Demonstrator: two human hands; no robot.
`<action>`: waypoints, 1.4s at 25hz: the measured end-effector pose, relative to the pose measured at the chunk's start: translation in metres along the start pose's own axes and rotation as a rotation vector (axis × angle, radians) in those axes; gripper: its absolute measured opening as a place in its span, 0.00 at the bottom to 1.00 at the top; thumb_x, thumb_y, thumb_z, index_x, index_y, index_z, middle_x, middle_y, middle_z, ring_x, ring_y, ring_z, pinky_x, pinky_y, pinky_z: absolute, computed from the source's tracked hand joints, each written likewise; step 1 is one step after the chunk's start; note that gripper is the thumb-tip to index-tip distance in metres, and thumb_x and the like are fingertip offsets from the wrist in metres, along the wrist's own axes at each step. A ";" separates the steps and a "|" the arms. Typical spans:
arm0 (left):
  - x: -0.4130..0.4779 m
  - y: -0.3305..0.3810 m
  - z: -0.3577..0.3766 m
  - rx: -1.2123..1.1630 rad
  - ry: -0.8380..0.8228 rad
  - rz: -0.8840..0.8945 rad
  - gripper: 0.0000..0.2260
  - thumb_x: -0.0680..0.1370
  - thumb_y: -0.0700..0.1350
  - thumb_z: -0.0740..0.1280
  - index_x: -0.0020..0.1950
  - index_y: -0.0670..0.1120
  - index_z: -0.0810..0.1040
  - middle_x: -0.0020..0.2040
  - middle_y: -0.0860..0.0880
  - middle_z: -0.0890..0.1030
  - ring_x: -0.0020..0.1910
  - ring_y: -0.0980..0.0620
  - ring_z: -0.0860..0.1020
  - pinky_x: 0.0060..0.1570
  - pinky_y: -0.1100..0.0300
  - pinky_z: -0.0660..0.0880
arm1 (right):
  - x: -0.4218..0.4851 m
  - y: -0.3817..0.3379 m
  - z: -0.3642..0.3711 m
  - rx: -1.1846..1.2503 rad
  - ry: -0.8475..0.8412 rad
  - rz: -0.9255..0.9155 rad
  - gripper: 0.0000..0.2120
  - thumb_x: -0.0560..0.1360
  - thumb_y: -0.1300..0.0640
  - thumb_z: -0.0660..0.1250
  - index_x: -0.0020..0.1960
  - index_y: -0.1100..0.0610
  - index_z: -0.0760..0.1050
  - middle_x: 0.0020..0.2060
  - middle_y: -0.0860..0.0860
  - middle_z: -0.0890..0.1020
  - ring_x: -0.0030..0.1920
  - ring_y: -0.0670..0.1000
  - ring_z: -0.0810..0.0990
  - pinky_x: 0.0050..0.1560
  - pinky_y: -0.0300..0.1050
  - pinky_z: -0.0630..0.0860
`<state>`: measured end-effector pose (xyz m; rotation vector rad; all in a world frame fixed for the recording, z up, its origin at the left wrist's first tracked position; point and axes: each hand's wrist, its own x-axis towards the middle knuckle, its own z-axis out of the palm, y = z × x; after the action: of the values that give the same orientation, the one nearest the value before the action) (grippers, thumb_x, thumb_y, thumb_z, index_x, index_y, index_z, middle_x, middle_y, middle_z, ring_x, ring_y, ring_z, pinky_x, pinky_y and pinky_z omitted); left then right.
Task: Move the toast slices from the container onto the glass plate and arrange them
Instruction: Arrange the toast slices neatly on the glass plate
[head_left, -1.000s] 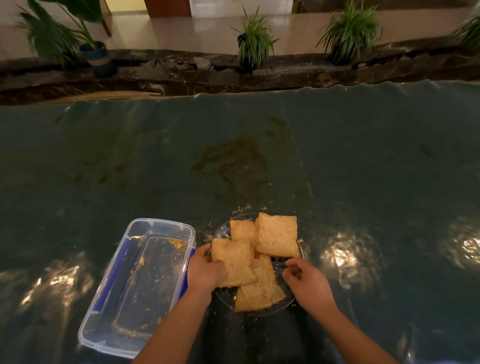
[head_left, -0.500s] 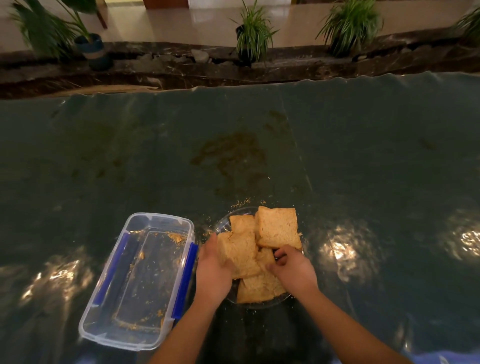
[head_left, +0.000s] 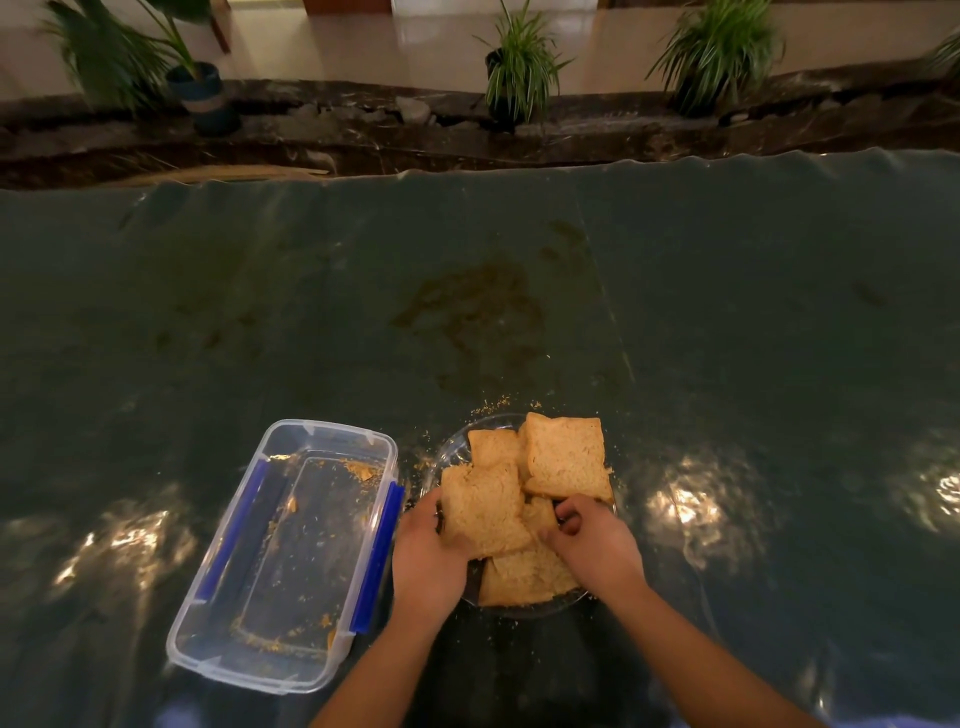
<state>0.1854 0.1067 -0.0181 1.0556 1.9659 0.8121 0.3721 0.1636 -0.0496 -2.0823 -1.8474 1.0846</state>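
Observation:
Several brown toast slices (head_left: 566, 457) lie overlapping on a round glass plate (head_left: 451, 451) at the near middle of the table. My left hand (head_left: 426, 561) grips the left edge of a front toast slice (head_left: 485, 506) on the plate. My right hand (head_left: 592, 545) rests on the slices at the plate's near right, fingers curled against a lower slice; whether it grips that slice is unclear. The clear plastic container (head_left: 283, 556) with blue side clips stands left of the plate and holds only crumbs.
Dark green cloth (head_left: 727, 338) covers the table, with a brown stain (head_left: 478, 306) beyond the plate and crumbs (head_left: 498, 402) around it. Potted plants (head_left: 519, 67) line a dark stone ledge past the table's far edge.
My right hand moved left from beside the plate onto the slices. My left hand shifted the front slice a little further onto the pile.

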 end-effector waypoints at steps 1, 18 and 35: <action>-0.003 -0.002 0.001 0.029 0.028 0.018 0.15 0.77 0.45 0.67 0.64 0.53 0.74 0.58 0.55 0.78 0.58 0.56 0.75 0.59 0.53 0.73 | 0.000 0.000 0.000 -0.002 0.000 -0.004 0.15 0.70 0.43 0.71 0.54 0.47 0.77 0.42 0.42 0.80 0.44 0.45 0.80 0.43 0.45 0.79; -0.035 -0.029 0.021 0.409 -0.169 0.298 0.15 0.72 0.48 0.73 0.56 0.58 0.75 0.52 0.61 0.68 0.50 0.63 0.71 0.56 0.66 0.71 | -0.004 0.002 0.004 0.030 0.034 0.012 0.12 0.71 0.45 0.71 0.51 0.47 0.77 0.38 0.41 0.79 0.41 0.43 0.79 0.40 0.43 0.77; -0.034 -0.028 0.021 0.374 -0.177 0.311 0.13 0.73 0.47 0.72 0.55 0.59 0.76 0.52 0.62 0.69 0.49 0.64 0.71 0.50 0.70 0.70 | 0.039 0.003 -0.041 0.084 0.143 0.197 0.22 0.72 0.44 0.70 0.60 0.57 0.77 0.53 0.54 0.83 0.51 0.56 0.81 0.47 0.48 0.77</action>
<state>0.2047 0.0677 -0.0402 1.6252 1.8675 0.4926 0.3983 0.2122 -0.0375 -2.2643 -1.5321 1.0056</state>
